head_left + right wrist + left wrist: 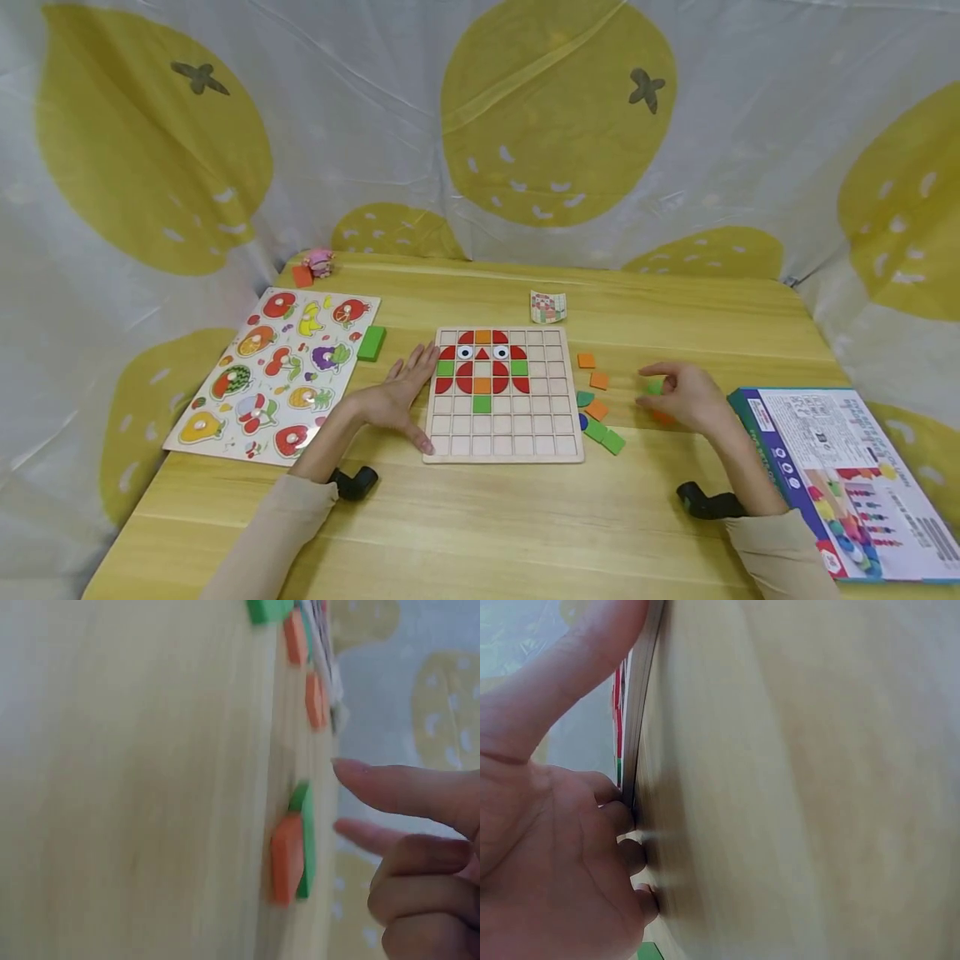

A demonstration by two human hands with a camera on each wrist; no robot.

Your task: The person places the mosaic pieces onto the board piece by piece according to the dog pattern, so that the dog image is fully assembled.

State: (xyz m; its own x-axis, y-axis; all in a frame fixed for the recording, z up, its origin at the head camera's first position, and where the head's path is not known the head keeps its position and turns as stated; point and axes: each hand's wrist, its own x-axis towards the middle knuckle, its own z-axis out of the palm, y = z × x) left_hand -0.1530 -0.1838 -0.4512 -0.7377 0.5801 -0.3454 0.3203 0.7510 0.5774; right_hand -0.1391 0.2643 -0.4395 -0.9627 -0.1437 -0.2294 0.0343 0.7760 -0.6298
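"Wooden board (536, 423), where is it?"

"Mid-worktop (480, 533), partly filled; left hand (390, 397) at its left edge, fingers spread wide."

"And the right hand (686, 396)?"

"Beyond its right side, near an orange piece (287, 859) and a green piece (309, 847), pinching fingers parted, holding nothing."

"Which step?"

"Picking up a piece, seemingly; next calls for a narrow pinch."

And now, card (548, 307) by the table's (525, 525) far edge, print too tiny to read | right hand (682, 396) partly hides an orange block (663, 417) | pink toy (319, 262), far left corner, too small to name | near edge cut off
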